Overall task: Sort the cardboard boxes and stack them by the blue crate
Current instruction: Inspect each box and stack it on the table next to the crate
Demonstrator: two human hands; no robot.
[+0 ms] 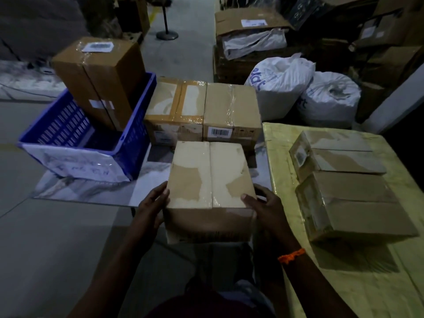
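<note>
Cardboard, taped along the centre seam, forms the stiff tan box (pixel 210 177) clamped between left hand (pixel 152 207) and right hand (pixel 263 207), thumbs over its top edge, near the blue plastic crate (pixel 140 143). Its glossy top is probably slick; grip the bare side walls.

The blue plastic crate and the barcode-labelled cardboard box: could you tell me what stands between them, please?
A brown-taped cardboard box with pale torn patches, seen in the head view.

Head-worn wide-angle camera faces forward and down, near the cardboard box (pixel 210 180).
</note>
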